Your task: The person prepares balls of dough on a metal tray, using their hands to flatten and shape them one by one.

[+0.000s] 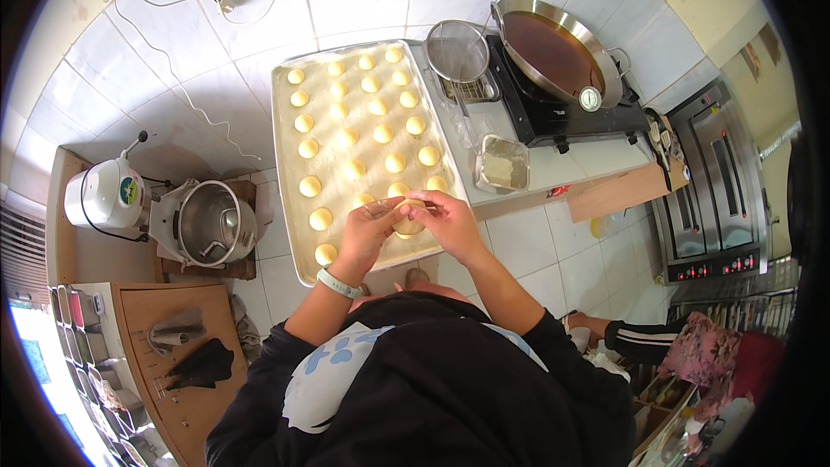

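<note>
My left hand (372, 225) and my right hand (445, 223) meet over the near part of a large tray (328, 164). Both sets of fingers are closed around a piece of pale dough (408, 225), pinching at its upper edge. The fingers partly cover the dough, and any filling inside is not visible. Rows of small round yellow dough balls (383, 133) sit spaced apart on the tray, which has a dusty, floured surface. A few balls lie just beyond my fingertips. A pale band circles my left wrist.
Right of the tray stand a mesh strainer (458, 50), a clear square tub (503, 164) and a wide pan of brown liquid (553, 52) on a black stove (527, 112). A mixer bowl (207, 223) is at left, an oven (713, 182) at right. Another person (705, 355) is at lower right.
</note>
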A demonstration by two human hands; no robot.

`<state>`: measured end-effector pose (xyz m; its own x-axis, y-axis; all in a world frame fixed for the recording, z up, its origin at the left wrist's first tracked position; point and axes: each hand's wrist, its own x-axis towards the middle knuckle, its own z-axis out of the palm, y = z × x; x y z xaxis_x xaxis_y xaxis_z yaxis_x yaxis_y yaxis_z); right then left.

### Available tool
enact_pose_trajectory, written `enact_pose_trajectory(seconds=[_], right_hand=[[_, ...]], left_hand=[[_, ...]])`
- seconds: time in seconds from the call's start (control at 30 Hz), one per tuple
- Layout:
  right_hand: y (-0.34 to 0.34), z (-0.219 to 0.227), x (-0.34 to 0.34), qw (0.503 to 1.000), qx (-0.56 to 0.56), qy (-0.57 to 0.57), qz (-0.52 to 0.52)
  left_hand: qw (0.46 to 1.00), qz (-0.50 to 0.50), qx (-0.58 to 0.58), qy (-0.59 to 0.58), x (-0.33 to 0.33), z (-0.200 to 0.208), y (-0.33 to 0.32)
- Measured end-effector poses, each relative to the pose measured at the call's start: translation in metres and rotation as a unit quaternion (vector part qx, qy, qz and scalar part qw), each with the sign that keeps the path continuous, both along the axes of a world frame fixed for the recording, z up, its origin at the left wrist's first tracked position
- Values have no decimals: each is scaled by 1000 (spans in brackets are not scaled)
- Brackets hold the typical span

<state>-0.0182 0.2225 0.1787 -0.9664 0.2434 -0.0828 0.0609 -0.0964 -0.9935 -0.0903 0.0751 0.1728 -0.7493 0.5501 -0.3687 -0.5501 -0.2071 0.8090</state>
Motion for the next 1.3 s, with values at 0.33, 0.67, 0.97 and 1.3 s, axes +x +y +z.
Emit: enact_pose_trajectory(seconds=[0.33,0.67,0.97,1.3], right_hand=[[2,13,4,997,62,-21,29],[6,25,4,998,-28,-31,51],[-2,18,0,996,-34,-37,71],[-3,25,-1,992,7,-65,106]], left_hand=[[998,-37,-50,23,-3,-1,-8],[999,-14,-29,22,2,14,-11],[999,18,-33,0,3,6,-18],[998,-48,-45,17,-2,6,-24]])
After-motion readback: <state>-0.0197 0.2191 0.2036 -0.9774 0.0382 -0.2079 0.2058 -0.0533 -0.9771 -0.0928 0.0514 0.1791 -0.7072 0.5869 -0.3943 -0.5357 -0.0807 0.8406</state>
